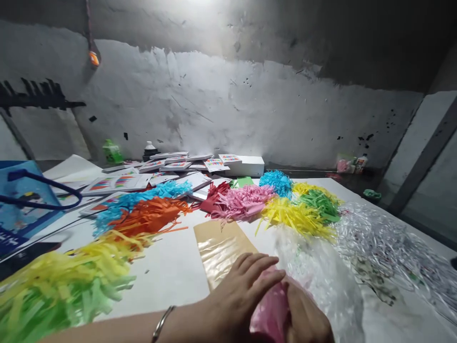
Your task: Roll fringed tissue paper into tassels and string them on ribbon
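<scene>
At the bottom of the head view, a shiny pink bundle (269,309), seemingly in clear plastic, lies between my hands. My left hand (243,290), with a silver bangle at its wrist, rests across the bundle with fingers stretched out to the right. Pressed against the bundle's right side is my right hand (309,317), its fingers closed on it and partly cut off by the frame. A tan, glossy paper sheet (221,247) lies flat just beyond my left hand. To the right, a heap of clear plastic bags (324,276) sits beside my right hand.
Fringed paper tassels in yellow-green (71,271), orange (152,214), pink (246,197) and yellow (300,216) cover the white table (167,271). Printed packs (117,182) pile up behind. Silvery strands (392,247) spread right; a blue bag (24,209) stands left.
</scene>
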